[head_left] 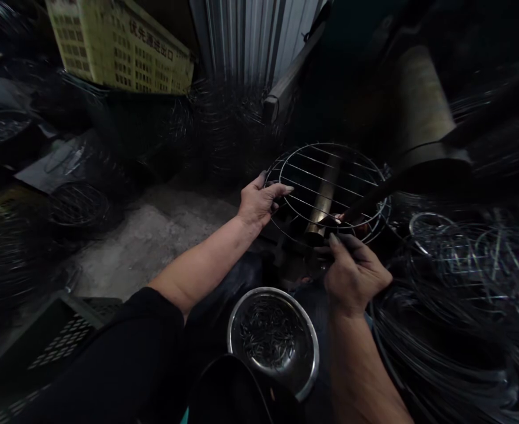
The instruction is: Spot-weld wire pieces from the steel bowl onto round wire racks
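My left hand (259, 203) is closed on the left rim of a round wire rack (314, 191), thumb over the top ring. The rack has parallel wires across its upper ring and another ring below. My right hand (354, 271) is at the rack's near side, thumb and fingers pinched together; whatever they hold is too small and dark to make out. A brass-coloured rod (323, 203) shows beneath the wires. Above the rack's right side, a dark arm slants down from a thick metal cylinder (427, 94), its tip near the front rim.
A steel bowl (273, 344) of small metal pieces sits below my hands. Wire racks and rings (475, 265) are piled at the right. A yellow crate (122, 47) stands at the back left, a dark green crate (65, 333) at the lower left. Bare floor (144, 235) shows at the left.
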The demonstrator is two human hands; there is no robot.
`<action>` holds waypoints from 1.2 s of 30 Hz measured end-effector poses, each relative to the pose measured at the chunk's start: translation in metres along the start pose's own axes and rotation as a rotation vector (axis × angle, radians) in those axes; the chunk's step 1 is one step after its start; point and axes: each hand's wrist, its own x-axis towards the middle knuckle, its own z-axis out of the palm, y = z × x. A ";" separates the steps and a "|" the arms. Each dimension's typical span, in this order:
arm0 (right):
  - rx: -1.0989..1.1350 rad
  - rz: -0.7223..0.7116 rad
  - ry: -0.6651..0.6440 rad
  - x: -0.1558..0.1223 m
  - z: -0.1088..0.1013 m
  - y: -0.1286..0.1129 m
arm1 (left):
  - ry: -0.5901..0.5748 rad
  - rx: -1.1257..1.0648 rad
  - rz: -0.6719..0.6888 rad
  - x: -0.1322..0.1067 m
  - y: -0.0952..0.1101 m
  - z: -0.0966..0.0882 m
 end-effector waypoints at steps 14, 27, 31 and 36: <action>-0.043 0.049 -0.057 0.013 -0.002 -0.003 | 0.089 0.081 -0.083 0.017 -0.007 0.006; -0.221 -0.083 -0.067 0.007 -0.012 0.006 | 0.078 0.071 -0.074 0.017 -0.005 0.008; -0.238 -0.066 -0.083 0.011 -0.012 0.007 | 0.077 0.111 -0.085 0.015 -0.006 0.009; -0.446 -0.245 -0.161 0.006 -0.031 0.002 | 0.129 0.182 -0.093 0.011 -0.006 0.014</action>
